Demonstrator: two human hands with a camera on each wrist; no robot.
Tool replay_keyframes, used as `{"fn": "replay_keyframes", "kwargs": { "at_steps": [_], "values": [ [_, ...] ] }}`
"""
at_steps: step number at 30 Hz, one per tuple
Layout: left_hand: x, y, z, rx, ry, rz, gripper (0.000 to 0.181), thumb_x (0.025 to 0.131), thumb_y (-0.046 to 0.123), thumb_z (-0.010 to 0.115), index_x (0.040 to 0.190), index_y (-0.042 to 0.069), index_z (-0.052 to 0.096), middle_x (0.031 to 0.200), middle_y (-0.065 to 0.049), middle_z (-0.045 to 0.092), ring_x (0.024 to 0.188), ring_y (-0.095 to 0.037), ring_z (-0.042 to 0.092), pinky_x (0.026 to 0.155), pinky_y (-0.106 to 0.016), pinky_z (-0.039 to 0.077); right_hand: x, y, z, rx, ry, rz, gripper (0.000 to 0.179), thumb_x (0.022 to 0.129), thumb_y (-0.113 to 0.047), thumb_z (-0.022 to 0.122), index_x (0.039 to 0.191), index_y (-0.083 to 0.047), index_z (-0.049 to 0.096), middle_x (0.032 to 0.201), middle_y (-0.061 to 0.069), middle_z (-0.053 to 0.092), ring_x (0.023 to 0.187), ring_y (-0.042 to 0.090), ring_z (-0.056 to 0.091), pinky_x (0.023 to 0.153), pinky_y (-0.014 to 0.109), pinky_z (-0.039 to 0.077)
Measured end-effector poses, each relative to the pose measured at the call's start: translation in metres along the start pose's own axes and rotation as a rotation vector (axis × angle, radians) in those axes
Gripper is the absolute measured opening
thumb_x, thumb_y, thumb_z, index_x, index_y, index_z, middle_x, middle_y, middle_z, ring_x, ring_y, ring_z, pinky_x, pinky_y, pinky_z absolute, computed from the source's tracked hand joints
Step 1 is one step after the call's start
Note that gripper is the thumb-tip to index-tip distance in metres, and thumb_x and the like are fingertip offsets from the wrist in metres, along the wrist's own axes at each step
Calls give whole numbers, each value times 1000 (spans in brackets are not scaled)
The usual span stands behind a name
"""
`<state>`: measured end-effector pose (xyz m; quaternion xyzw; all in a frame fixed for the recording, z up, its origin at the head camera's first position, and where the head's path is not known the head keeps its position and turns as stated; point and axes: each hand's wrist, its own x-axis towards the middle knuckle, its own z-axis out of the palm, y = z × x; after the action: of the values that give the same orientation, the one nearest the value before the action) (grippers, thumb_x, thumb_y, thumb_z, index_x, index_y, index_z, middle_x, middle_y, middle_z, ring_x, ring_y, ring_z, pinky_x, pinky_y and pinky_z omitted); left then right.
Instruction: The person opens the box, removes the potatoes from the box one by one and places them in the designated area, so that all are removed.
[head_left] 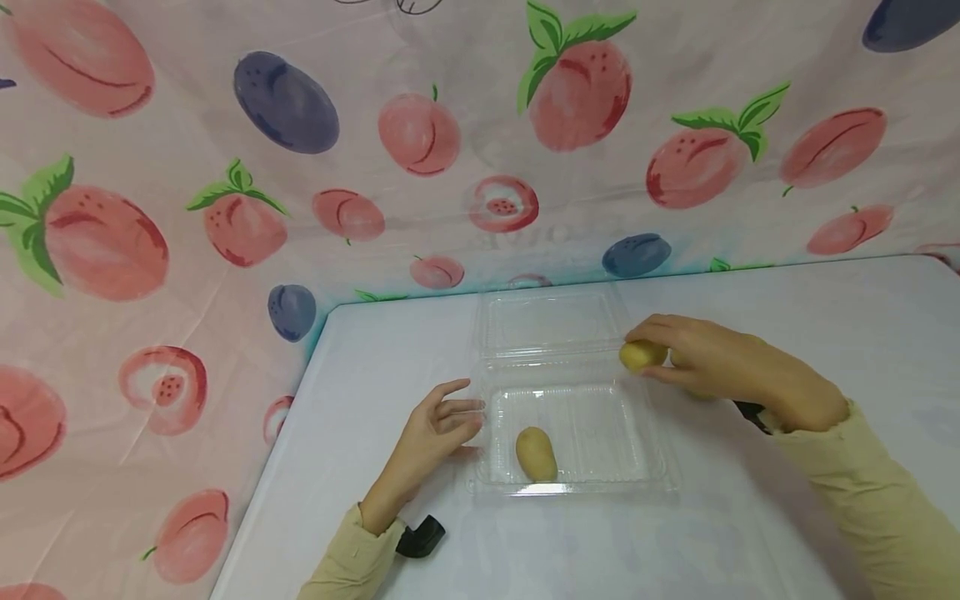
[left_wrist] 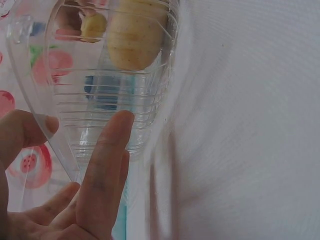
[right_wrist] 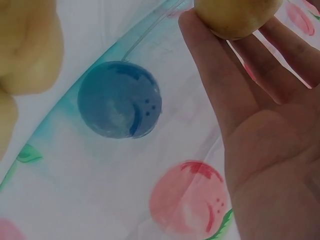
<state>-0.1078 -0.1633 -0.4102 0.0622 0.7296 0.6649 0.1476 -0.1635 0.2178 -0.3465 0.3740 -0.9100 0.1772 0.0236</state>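
A clear plastic clamshell container [head_left: 600,433] lies with its lid [head_left: 551,325] folded back toward the wall. Inside, near the front edge, lies one potato [head_left: 536,455]. My right hand [head_left: 708,358] pinches another potato [head_left: 642,356] by its fingertips, over the container's back right corner. In the right wrist view, this potato [right_wrist: 237,17] shows at the top edge between thumb and fingers. My left hand [head_left: 438,425] is at the container's left side with fingers extended and loosely spread. In the left wrist view, its fingers [left_wrist: 107,165] overlap the ribbed clear wall.
More potatoes [right_wrist: 30,45] lie under and beside the right forearm, mostly hidden by the hand in the head view. A white-covered table [head_left: 375,358] meets a fruit-printed cloth [head_left: 450,208] at the back and left. Black wrist mounts [head_left: 422,537] sit beneath the cuffs.
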Motion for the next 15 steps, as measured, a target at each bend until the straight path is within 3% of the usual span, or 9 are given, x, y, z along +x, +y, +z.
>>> {"fn": "replay_keyframes", "kwargs": {
  "at_steps": [15],
  "values": [
    [1,-2,-1,-3,-6,-22,64,92,10,70,148,8,38,135,-26,56,121,-39,59,82,-45,61,-15,12,-7,34,6,57,33,87,-16,77,117,-10,67,111,-7,63,98,8,58,83,35,55]
  ]
}}
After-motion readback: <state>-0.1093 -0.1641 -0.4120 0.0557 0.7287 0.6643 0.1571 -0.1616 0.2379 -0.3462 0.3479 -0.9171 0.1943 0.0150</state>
